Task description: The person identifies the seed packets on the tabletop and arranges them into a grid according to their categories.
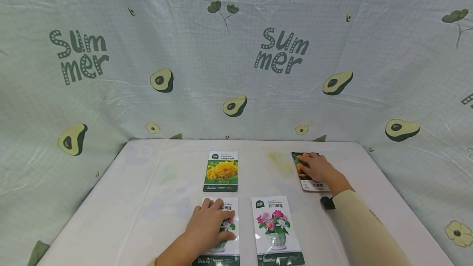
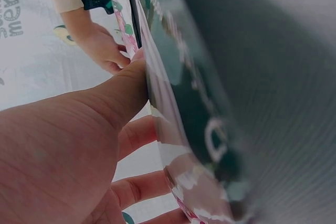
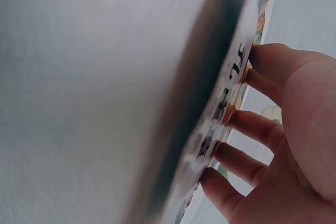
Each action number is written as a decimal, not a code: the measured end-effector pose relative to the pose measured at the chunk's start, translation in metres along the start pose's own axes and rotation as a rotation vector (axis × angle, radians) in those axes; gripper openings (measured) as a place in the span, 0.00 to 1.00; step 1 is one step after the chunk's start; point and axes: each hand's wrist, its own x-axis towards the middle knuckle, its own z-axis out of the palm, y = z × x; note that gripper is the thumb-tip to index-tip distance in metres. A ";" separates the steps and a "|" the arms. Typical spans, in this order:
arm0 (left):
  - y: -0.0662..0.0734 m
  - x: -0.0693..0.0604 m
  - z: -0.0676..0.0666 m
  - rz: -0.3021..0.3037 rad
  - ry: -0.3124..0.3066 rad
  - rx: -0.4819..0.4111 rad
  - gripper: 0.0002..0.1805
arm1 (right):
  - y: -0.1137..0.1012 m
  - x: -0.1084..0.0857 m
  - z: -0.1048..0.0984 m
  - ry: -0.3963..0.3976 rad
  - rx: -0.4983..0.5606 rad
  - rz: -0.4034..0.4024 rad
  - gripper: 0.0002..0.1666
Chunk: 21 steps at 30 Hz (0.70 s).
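Observation:
My left hand (image 1: pixel 209 224) rests on a seed packet (image 1: pixel 230 246) printed with a flower pot, at the near middle of the table; it hides part of the picture. In the left wrist view, the thumb and fingertips of that left hand (image 2: pixel 68 145) touch the packet's glossy face. On the far right, my right hand (image 1: pixel 318 168) lies on a packet with orange flowers (image 1: pixel 307 186). The right wrist view has the spread fingertips of this right hand (image 3: pixel 278 145) touching the face of that packet (image 3: pixel 223 106), which is partly blurred.
A yellow-flower seed packet (image 1: pixel 221 171) lies beyond my left hand. Beside that hand is another flower-pot packet (image 1: pixel 277 233). All lie on a white table (image 1: pixel 155 200), with a printed avocado curtain (image 1: pixel 192 73) behind and at both sides.

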 end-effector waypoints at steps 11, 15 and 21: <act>0.000 0.000 0.000 0.004 0.003 -0.006 0.31 | -0.003 0.004 0.002 -0.001 0.007 0.029 0.33; 0.000 0.000 0.000 0.004 0.001 -0.009 0.31 | -0.004 0.004 0.004 0.004 0.007 0.018 0.33; -0.001 0.000 0.001 0.002 -0.002 -0.009 0.31 | -0.007 0.005 0.005 0.013 0.009 0.017 0.32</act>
